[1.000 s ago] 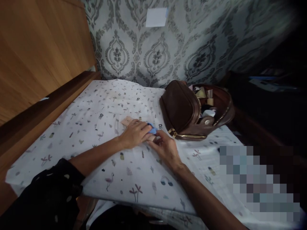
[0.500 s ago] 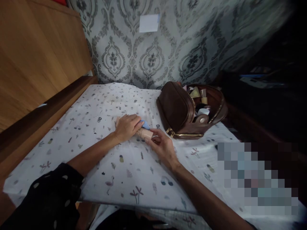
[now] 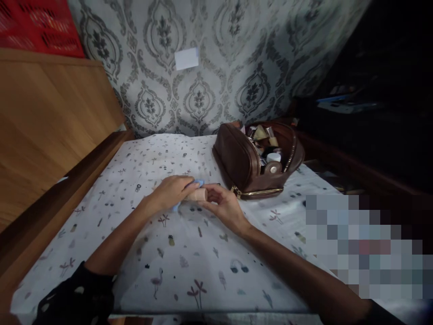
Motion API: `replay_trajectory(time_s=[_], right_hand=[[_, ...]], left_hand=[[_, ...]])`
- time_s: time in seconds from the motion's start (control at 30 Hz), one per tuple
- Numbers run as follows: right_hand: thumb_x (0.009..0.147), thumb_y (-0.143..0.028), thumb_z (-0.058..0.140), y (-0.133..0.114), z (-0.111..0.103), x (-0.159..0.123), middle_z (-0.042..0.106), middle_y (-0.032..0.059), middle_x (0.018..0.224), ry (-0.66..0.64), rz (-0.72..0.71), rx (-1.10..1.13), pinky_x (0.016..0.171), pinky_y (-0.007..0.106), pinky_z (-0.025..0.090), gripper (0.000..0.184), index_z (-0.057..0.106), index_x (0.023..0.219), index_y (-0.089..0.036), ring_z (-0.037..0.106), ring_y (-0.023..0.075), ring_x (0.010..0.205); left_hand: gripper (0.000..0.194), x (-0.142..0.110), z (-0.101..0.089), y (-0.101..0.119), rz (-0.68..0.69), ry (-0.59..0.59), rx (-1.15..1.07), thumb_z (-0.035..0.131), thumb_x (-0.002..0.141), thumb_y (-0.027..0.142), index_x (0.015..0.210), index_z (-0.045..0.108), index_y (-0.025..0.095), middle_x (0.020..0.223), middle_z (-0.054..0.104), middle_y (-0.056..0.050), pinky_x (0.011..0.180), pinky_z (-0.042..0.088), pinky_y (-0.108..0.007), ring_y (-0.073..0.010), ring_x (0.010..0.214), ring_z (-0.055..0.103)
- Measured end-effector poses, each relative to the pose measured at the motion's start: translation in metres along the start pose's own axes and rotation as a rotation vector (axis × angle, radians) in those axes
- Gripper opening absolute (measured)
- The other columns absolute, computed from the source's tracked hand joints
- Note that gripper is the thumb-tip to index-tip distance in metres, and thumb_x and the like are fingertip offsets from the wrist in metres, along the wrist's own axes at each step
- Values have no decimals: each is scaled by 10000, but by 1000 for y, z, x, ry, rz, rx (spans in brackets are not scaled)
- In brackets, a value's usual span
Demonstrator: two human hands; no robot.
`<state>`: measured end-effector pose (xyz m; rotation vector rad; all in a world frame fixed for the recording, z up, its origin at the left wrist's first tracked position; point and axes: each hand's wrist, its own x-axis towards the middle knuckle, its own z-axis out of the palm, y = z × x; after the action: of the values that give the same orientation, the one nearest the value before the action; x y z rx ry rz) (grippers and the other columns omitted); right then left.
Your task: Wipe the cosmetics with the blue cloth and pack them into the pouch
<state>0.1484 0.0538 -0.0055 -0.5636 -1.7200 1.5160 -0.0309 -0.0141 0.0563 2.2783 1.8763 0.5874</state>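
Observation:
My left hand (image 3: 171, 192) is closed over a beige cosmetic tube (image 3: 197, 195), with a blue cloth (image 3: 198, 183) folded between palm and tube. A corner of the cloth hangs below the tube. Curled fingers of my right hand (image 3: 225, 205) meet the tube's right end, thumb underneath. Most of the tube is hidden by my left hand. Beyond my right hand stands a brown makeup bag (image 3: 233, 153), unzipped, with a white-lidded jar (image 3: 274, 157) and several other cosmetics inside.
A white cloth with small printed figures (image 3: 162, 248) covers the table. Wooden panelling (image 3: 57, 122) borders the left side, with a red plastic basket (image 3: 50, 27) on top. Patterned wallpaper (image 3: 199, 97) rises behind, bearing a white paper (image 3: 186, 59). Something blurred out lies at right.
The tube has turned to lie more level, and a cloth corner now shows beneath it. Both hands stay on it. The view has shifted, bringing the red basket further into sight.

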Motion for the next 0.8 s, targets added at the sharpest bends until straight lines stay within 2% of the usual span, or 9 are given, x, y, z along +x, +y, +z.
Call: replay_trajectory(time_s=[0.07,0.17,0.27,0.33,0.43,0.57,0.7,0.8], right_hand=[[607,-419,874,3,0,-1,712,6,858,-3,14,85,775,342,562,485,677,1002,-218,655,165,761],[611,-434,881,4,-3,1,736,15,908,-10,20,192,814,362,568,504,691,1030,-228,676,177,824],[610,-458,882,-1,-7,4,741,16,944,53,23,291,816,349,567,513,682,1025,-232,683,179,875],[584,-477,894,-4,-9,5,730,2,860,107,54,330,747,309,556,492,668,935,-218,670,159,795],[580,-532,883,-7,-9,3,665,-24,669,140,104,342,650,271,516,460,603,730,-200,611,131,643],[621,-614,828,-7,-8,-1,592,-35,579,83,130,337,584,254,477,504,562,581,-188,547,114,564],[679,-675,757,-7,-9,-3,607,-17,598,30,135,295,630,272,496,525,625,595,-174,570,129,599],[752,-708,672,-7,-9,-5,692,31,773,2,118,289,768,324,543,535,693,742,-173,659,181,779]], left_hand=[[476,1,-9,-6,-48,-87,-78,340,1009,503,653,473,217,613,502,11,567,333,-292,-154,580,490],[447,2,-16,-6,-82,-127,-213,366,995,510,683,497,219,637,513,12,564,357,-282,-154,591,491],[333,2,-17,7,-93,-141,-387,413,986,494,875,582,229,774,601,-4,619,443,-272,-170,703,575],[283,1,-15,18,-105,-122,-507,464,976,474,1086,594,249,957,668,-34,735,505,-289,-202,886,640],[425,1,-6,28,-162,-103,-712,571,932,466,1315,536,284,1185,672,-74,857,540,-340,-252,1090,644],[601,3,11,29,-264,-125,-1036,724,815,458,1354,520,287,1144,685,-76,789,570,-330,-250,1004,681],[586,7,24,30,-389,-31,-1151,828,665,428,1159,580,234,956,679,-26,695,551,-279,-189,821,671],[565,9,29,32,-498,195,-1175,842,636,424,1076,544,234,846,632,20,664,542,-264,-153,740,640]])
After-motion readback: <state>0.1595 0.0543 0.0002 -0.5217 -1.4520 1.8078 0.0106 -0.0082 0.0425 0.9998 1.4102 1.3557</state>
